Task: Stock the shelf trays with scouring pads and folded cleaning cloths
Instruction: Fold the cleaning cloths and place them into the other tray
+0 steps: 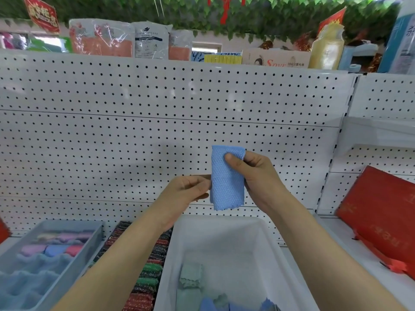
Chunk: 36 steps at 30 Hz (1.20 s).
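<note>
Right hand pinches the upper right corner of the blue cloth, thumb across the front, fingers behind. Left hand pinches the cloth's left edge lower down, fingers curled. The cloth hangs upright, folded to a narrow strip, held in the air directly above the white tray, in front of the pegboard. I judge the fold is being tidied before it goes down. Inside the white tray, near its front, lie a grey-green cloth and some blue ones, loosely stacked; most of the tray floor is bare. Left of the white tray runs a row of scouring pads, and further left a grey tray of sponges. Risks as I read them: both grips sit on edges only, so the fold could spring open on release; a careless drop could land the cloth crooked or rumple the stack below; a drift left would put it among the scouring pads.
</note>
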Available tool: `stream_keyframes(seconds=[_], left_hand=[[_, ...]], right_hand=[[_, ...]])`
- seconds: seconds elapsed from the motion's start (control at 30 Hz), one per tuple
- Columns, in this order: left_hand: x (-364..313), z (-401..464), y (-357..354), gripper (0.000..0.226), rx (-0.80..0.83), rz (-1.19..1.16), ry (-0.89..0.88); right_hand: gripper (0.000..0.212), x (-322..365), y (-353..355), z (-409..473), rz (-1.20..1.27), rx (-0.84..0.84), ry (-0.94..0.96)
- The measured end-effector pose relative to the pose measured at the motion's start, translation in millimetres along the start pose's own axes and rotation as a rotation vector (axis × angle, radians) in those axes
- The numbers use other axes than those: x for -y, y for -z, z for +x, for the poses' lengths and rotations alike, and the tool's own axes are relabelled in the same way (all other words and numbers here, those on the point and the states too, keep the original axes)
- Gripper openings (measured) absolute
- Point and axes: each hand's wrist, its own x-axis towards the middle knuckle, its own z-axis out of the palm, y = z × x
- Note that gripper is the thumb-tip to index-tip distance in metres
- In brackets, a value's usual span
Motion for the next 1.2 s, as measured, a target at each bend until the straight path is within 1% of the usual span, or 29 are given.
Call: stream_keyframes(seconds=[0.07, 0.13, 0.2, 0.27, 0.33, 0.47, 0.53, 0.63, 0.73, 0.83, 0.9, 0.93, 0.97, 1.03, 1.07, 1.13, 1.2], left_hand=[[-6.5, -3.7, -5.7, 0.042, 0.024, -0.074, -0.015], [-12.6, -4.8, -11.5, 0.047, -0.025, -0.073, -0.023], [-14.9, -4.6, -15.3, 0.042, -0.110, -0.029, -0.034], [-17.3, -5.4, -17.5, 0.032, -0.147, 0.009, -0.054], [-17.9, -7.6, -18.2, 0.024, -0.148, 0.032, -0.059], [-15.4, -9.2, -18.0, 0.017, -0.146, -0.004, -0.035], [-13.4, -8.7, -17.9, 0.015, -0.181, -0.016, -0.014], [-9.5, -8.6, -15.9, 0.008, -0.259, 0.005, -0.002], [-6.4, -9.2, -13.6, 0.012, -0.355, 0.009, 0.014], [-6.2, -10.3, -13.0, 0.023, -0.399, 0.023, 0.011], [-9.8, -11.6, -11.6, 0.027, -0.362, 0.033, -0.013], [-12.9, -12.7, -10.1, 0.028, -0.319, 0.049, -0.024], [-16.4, -13.5, -8.5, 0.029, -0.262, 0.077, -0.031], [-21.9, -14.0, -5.0, 0.029, -0.168, 0.164, -0.039], [-23.0, -13.5, -3.2, 0.028, -0.157, 0.206, -0.044], [-23.0, -11.4, 0.4, 0.026, -0.186, 0.278, -0.055], [-22.9, -10.0, 3.8, 0.029, -0.194, 0.323, -0.045]], right_hand=[[0.016, -1.8, -2.0, -0.8, 0.000, -0.020, -0.010], [0.014, -4.6, -4.1, -1.3, -0.006, -0.032, -0.040], [0.014, -6.2, -5.7, -1.8, 0.012, -0.040, -0.078], [0.016, -7.2, -6.0, -1.8, 0.033, -0.041, -0.106], [0.016, -7.0, -6.6, -2.0, 0.051, -0.038, -0.125], [0.019, -7.2, -5.8, -1.8, 0.082, -0.023, -0.157], [0.025, -6.3, -3.4, -1.8, 0.044, 0.029, -0.211], [0.031, -3.1, 3.5, -4.3, -0.061, 0.129, -0.359], [0.034, -2.2, 8.4, -7.3, -0.177, 0.131, -0.426], [0.044, -5.7, 8.3, -7.8, -0.157, 0.086, -0.393], [0.055, -7.3, 6.6, -7.9, -0.136, 0.080, -0.319], [0.058, -7.4, 5.8, -7.5, -0.136, 0.066, -0.273], [0.058, -7.5, 5.7, -6.8, -0.144, 0.051, -0.230], [0.051, -5.8, 5.2, -5.8, -0.194, 0.053, -0.165], [0.046, -4.8, 4.2, -5.6, -0.231, 0.075, -0.154], [0.042, -5.1, 0.2, -5.6, -0.324, 0.126, -0.154], [0.040, -6.0, -4.1, -5.0, -0.428, 0.130, -0.141]])
